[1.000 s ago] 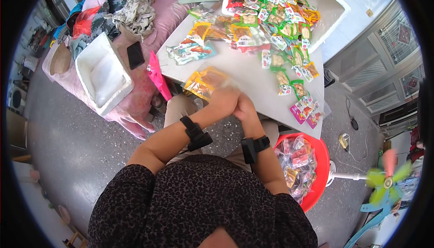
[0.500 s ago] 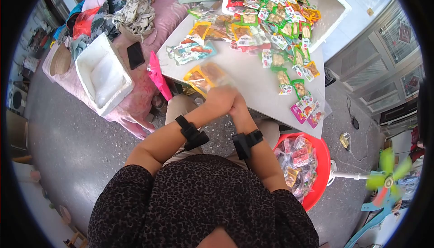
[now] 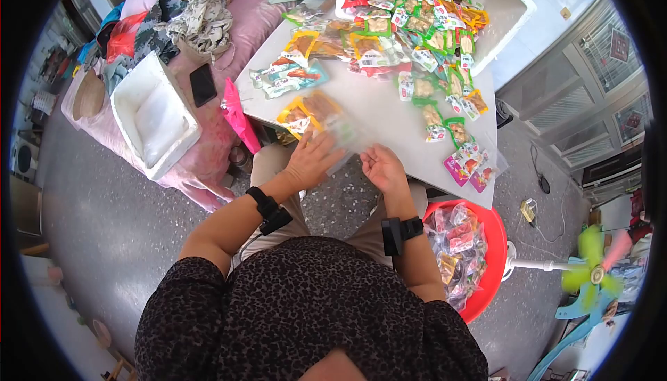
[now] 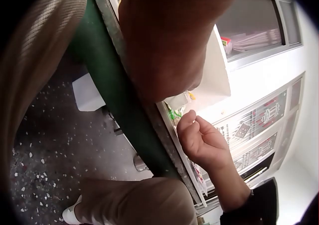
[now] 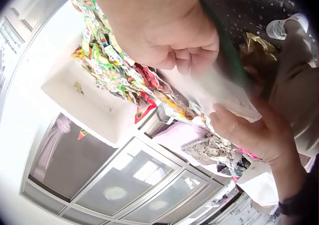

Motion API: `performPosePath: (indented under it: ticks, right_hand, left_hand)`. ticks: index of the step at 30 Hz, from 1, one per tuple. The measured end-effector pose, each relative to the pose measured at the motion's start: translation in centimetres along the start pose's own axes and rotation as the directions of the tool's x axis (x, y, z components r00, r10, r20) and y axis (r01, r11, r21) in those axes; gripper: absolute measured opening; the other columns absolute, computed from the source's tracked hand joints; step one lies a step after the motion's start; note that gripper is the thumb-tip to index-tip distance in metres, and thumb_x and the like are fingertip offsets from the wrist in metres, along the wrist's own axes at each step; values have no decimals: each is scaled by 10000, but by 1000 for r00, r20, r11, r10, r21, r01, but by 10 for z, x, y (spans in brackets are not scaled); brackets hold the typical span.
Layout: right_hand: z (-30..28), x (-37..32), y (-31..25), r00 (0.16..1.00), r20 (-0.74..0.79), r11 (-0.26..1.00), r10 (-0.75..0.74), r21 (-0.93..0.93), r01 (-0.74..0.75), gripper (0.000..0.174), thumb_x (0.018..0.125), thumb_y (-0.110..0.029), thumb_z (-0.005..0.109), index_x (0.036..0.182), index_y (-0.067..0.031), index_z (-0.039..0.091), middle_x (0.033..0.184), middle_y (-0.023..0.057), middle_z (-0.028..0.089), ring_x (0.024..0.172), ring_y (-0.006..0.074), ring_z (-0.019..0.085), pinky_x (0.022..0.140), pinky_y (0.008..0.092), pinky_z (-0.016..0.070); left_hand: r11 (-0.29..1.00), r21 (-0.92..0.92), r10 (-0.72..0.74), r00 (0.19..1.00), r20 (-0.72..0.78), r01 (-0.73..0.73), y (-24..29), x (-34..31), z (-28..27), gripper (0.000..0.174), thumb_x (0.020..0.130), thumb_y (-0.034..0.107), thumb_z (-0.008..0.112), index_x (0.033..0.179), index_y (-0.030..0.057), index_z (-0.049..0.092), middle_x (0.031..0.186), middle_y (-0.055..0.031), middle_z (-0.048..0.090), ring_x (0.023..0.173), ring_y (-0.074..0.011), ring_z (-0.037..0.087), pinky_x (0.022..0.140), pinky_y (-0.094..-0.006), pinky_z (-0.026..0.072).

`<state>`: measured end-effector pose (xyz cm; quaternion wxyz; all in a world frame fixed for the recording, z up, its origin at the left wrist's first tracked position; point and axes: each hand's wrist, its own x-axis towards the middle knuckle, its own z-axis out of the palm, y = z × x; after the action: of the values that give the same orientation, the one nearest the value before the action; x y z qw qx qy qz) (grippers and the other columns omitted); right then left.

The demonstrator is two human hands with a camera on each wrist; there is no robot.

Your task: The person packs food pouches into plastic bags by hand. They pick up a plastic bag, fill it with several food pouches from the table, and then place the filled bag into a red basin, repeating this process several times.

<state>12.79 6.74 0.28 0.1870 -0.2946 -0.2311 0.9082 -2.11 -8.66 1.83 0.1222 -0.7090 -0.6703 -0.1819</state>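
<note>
- Patterned top nearest the head camera; black wrist units on both forearms.
- Left hand: grip wide, fingers straight and spread, lying over the near end of the yellow-edged packet. Touching, not wrapped round it.
- Right hand: grip narrow, fingers curled in, nothing seen in it. At the near edge of the desk, apart from the left.
- Yellow-edged packet lies on the desk's near left part. Clear plastic at its right end is blurred; can't tell whether it's one piece with the packet.
- Red tub on the floor by the desk's right corner, filled with wrapped packets.
- Magenta packets near that corner; green-edged packets trail back from there.
- Teal packets beyond the yellow-edged one.
- Left: pink umbrella-like item beside the desk; white foam tray and phone on the pink-covered bed.
- Far end of desk: large white foam box, tipped, packet heap spilling from its mouth.
</note>
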Motion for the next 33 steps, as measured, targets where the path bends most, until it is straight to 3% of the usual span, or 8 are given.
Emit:
performPosePath:
  ticks: [5, 9, 11, 16, 19, 23, 29, 33]
  right_hand:
    - [-11, -4, -2, 998, 9, 997, -57, -56, 57, 127, 775, -109, 504, 889, -81, 455, 773, 53, 538, 703, 188, 541, 550, 270, 433]
    - [-6, -12, -3, 972, -66, 930, -224, -314, 193, 238, 757, -96, 522, 974, -62, 430, 861, 61, 518, 777, 180, 526, 597, 257, 429]
    - [3, -19, -4, 925, -75, 817, -373, -499, 289, 331, 745, -88, 535, 1044, -45, 400, 947, 78, 491, 866, 188, 506, 667, 260, 429]
    - [25, -21, -22, 809, 247, 612, -534, -547, 571, 497, 722, -61, 553, 1157, -17, 316, 1098, 90, 416, 1001, 191, 434, 822, 285, 371]
    - [44, -34, -37, 799, 400, 640, -449, -480, 600, 498, 719, -59, 559, 1162, -18, 333, 1115, 87, 422, 1009, 186, 430, 841, 285, 356]
    - [56, -57, -47, 773, 589, 777, -233, -365, 513, 373, 743, -130, 572, 1069, -6, 440, 1026, 81, 507, 925, 148, 483, 806, 282, 374]
    - [53, -78, -44, 869, 406, 756, -283, -463, 463, 144, 773, -77, 514, 901, -11, 523, 883, 54, 569, 808, 119, 516, 736, 249, 402]
    - [45, -87, -39, 818, 376, 660, -435, -484, 574, 133, 774, -83, 517, 890, -17, 508, 894, 53, 553, 800, 106, 506, 710, 230, 404]
  left_hand:
    - [999, -51, -8, 999, -48, 6, -2, 1, 8, 532, 508, 70, 596, 1029, 125, 502, 1115, -74, 425, 1123, -254, 333, 947, -443, 219]
    - [987, -162, -27, 1000, -13, 24, 0, 14, -26, 430, 602, 41, 564, 1026, 70, 505, 1069, -108, 467, 1064, -272, 399, 928, -400, 271]
    - [897, -435, -98, 995, -20, 80, -11, 21, -36, 333, 701, 59, 526, 1032, 43, 499, 1041, -114, 492, 1024, -266, 437, 901, -367, 311]
    - [336, -861, -254, 917, 308, 382, -12, 48, -105, 277, 850, 179, 418, 1051, -3, 475, 1045, -99, 510, 1000, -195, 470, 853, -316, 366]
    - [-248, -901, -174, 899, 402, 355, -11, 48, -113, 289, 837, 186, 443, 1052, -6, 464, 1045, -142, 504, 1002, -227, 471, 850, -335, 374]
    - [-482, -802, -118, 880, 459, 354, -1, 48, -114, 289, 828, 185, 453, 1045, -6, 461, 1037, -165, 501, 989, -254, 479, 850, -362, 379]
    - [-451, -806, -69, 885, 460, 384, 13, 44, -107, 294, 823, 186, 460, 1041, -10, 463, 1008, -169, 518, 966, -252, 493, 836, -360, 380]
    - [-301, -878, -149, 891, 428, 372, 28, 44, -118, 296, 828, 186, 446, 1031, -29, 465, 994, -174, 526, 961, -252, 494, 846, -351, 361]
